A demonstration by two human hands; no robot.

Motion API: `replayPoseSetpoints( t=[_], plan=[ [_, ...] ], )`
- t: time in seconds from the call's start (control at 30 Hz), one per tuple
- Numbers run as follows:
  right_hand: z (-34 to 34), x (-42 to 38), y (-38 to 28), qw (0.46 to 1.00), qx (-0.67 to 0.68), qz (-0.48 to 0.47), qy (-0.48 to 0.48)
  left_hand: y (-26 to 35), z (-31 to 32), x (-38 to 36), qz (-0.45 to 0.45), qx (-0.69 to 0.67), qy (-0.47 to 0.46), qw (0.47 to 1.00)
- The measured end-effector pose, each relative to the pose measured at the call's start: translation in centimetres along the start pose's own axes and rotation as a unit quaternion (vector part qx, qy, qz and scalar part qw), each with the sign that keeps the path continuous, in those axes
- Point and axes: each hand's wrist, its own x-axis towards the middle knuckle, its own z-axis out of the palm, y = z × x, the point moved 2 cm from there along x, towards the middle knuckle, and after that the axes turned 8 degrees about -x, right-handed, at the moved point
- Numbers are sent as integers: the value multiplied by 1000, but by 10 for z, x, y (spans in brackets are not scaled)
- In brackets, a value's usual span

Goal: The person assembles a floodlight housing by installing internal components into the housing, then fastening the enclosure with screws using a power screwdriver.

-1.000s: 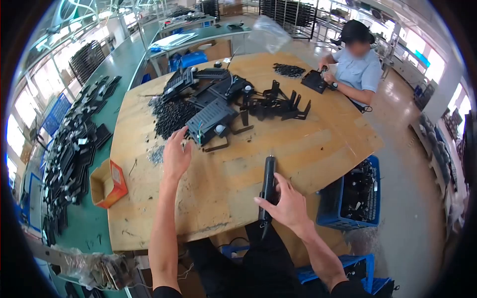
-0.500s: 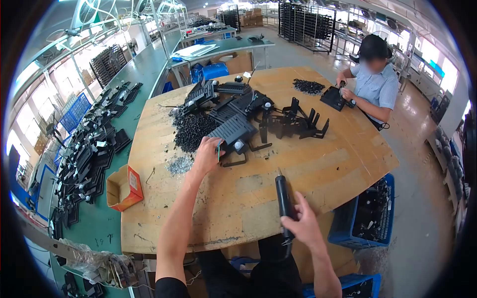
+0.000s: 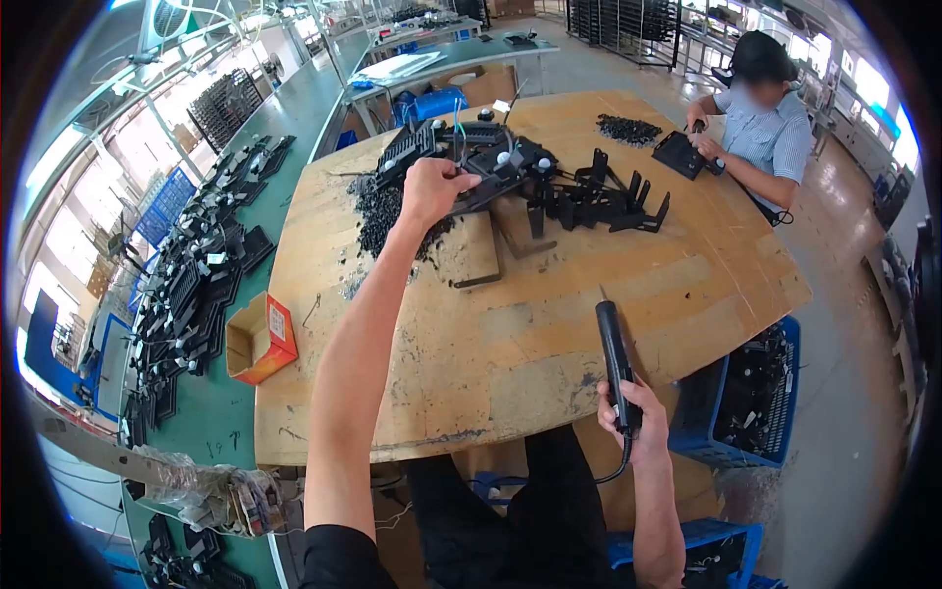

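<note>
My left hand (image 3: 430, 191) reaches over the wooden table (image 3: 549, 344), its thumb and fingers pinched on the edge of a black finned lamp housing (image 3: 481, 189), which is tilted up. Beside that hand lies a heap of small black parts (image 3: 378, 216). My right hand (image 3: 638, 417) is wrapped round a black electric screwdriver (image 3: 614, 353), whose tip points away from me over the table's front part. Black metal brackets (image 3: 599, 201) lie in a pile right of the housing. A single bracket (image 3: 478, 281) rests on the table below it.
An orange cardboard box (image 3: 262, 339) sits at the left edge. Many black lamps (image 3: 196, 294) cover the green bench. Across the table a co-worker (image 3: 765, 128) handles a black part. Blue crates (image 3: 746, 393) stand at the right, below the table.
My left hand has moved forward and lifted and tilted the housing. The screwdriver is now gripped more fully by my right hand, more upright and further right. The camera view has shifted.
</note>
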Motion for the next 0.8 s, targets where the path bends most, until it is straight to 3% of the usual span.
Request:
replayPoseSetpoints(
  t=[0.1,0.23,0.3,0.37,0.47,0.53,0.6,0.67,0.73,0.8],
  plan=[
    [-4,1,-2,1000,-22,-7,-7,21,-5,30,-24,-19,16,999],
    [2,0,-8,999,-52,-14,-8,38,-39,49,-63,-263,47,961],
    [-5,1,-3,998,-62,-11,-4,45,-65,45,-64,-288,58,954],
    [-2,-2,-5,998,-57,-16,-7,75,-87,16,-63,-286,63,954],
    [-1,-1,-6,998,-60,-17,-6,109,-95,-58,31,-194,85,977],
    [-2,-2,-2,998,-66,-5,-11,129,-89,-126,-1,-58,76,995],
    [-2,-3,-2,996,-84,-25,-15,140,-70,-191,-1,-52,66,996],
    [2,-5,-3,996,-87,-18,-14,128,-42,-245,-101,-104,8,989],
    [0,-4,-5,994,-107,-15,-20,112,-5,-293,160,-13,50,986],
    [2,-4,-6,991,-131,-9,-10,106,21,-323,166,-14,5,986]
  ],
)
